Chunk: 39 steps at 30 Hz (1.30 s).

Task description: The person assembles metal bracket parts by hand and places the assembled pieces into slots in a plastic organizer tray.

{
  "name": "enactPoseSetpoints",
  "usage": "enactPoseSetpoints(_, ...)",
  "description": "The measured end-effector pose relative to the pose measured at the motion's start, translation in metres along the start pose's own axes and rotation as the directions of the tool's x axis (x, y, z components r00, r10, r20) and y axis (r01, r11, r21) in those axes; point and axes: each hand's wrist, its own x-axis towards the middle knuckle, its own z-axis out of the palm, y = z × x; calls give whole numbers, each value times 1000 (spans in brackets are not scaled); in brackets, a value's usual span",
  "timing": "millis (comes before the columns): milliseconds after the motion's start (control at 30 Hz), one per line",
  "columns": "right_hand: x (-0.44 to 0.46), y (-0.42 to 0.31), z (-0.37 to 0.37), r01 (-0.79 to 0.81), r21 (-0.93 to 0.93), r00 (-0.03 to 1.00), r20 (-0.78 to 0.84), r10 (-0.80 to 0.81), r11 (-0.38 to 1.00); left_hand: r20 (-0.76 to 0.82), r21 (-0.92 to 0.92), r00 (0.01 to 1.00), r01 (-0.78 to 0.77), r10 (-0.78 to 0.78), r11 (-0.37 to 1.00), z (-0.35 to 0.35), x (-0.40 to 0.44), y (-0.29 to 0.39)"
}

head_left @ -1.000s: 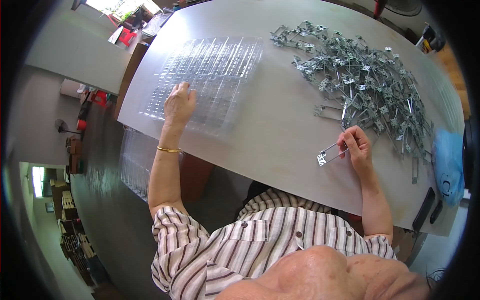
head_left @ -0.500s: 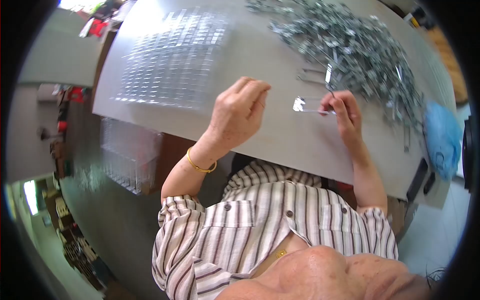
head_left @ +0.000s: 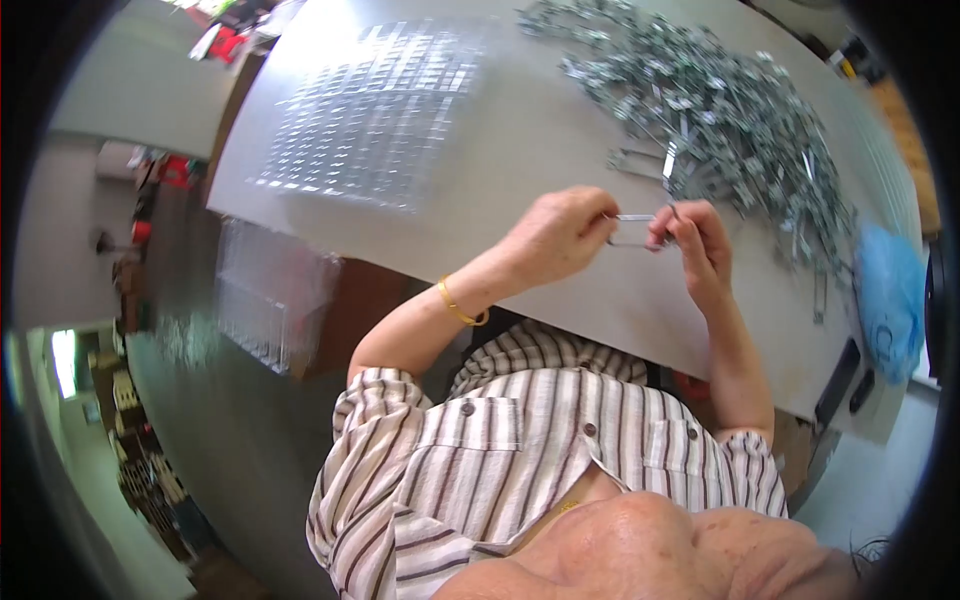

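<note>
A thin metal bracket (head_left: 634, 218) with two parallel rods is stretched between my hands above the grey table. My left hand (head_left: 562, 238), with a gold bangle at the wrist, pinches its left end, and the fingers hide that end. At the other end, my right hand (head_left: 694, 243) is closed on the bracket. Just beyond the right hand lies a tangled pile of similar metal brackets (head_left: 735, 120). A clear plastic tray (head_left: 370, 120) with rows of small slots rests at the left of the table, apart from both hands.
A blue plastic bag (head_left: 890, 300) sits at the table's right edge, near a dark flat object (head_left: 838, 380) and a smaller dark one (head_left: 862, 391). More clear trays (head_left: 270, 290) stand below the table's left front edge, beside a brown box (head_left: 365, 310).
My left hand has left the clear tray, moved right and taken hold of the bracket's free end. My right hand still holds the bracket. The camera view has shifted.
</note>
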Motion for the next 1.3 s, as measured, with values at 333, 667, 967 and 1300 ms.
enactPoseSetpoints(333, 7, -8, 18, -66, 28, 996, 60, 65, 997, 126, -60, 992, 8, 0, 998, -15, -15, -5)
enactPoseSetpoints(667, 4, -7, 23, -140, 86, 990, 33, 137, 986, 191, -163, 976, 137, -105, 977, -29, -27, 4)
enactPoseSetpoints(967, 6, 0, 15, -120, 121, 988, -86, 131, 985, -116, -78, 993, -7, -2, 997, -81, -47, 20)
enactPoseSetpoints(1300, 4, 6, 16, -212, 73, 976, -26, 214, 975, -698, 520, 712, 436, 72, 735, -300, -87, -92)
